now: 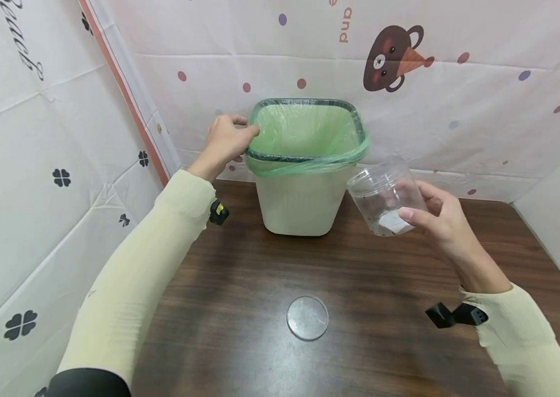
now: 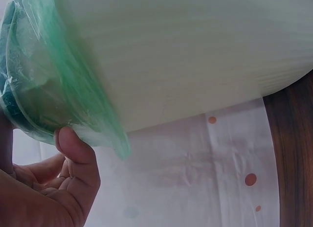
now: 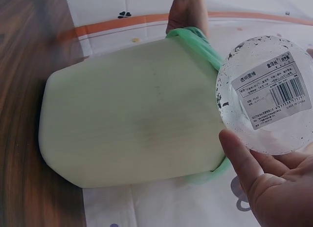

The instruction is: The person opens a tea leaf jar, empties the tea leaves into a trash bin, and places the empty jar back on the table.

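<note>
A pale green trash bin [image 1: 305,204] stands upright, lined with a thin green plastic bag [image 1: 332,163] folded over its dark rim. At the bin's left rim, my left hand [image 1: 227,138] grips the edge with fingers curled; the bag's edge lies beside the thumb in the left wrist view. My right hand [image 1: 441,218] holds a clear plastic jar [image 1: 384,193] by its side, right of the bin, with its open mouth tilted toward the bin. Dark specks cling inside the jar, and the right wrist view shows a white barcode label [image 3: 274,92] on its base.
A round clear lid [image 1: 307,318] lies flat on the dark wooden table [image 1: 240,264] in front of the bin. Printed white sheeting [image 1: 210,66] hangs behind the bin and along the left and right sides.
</note>
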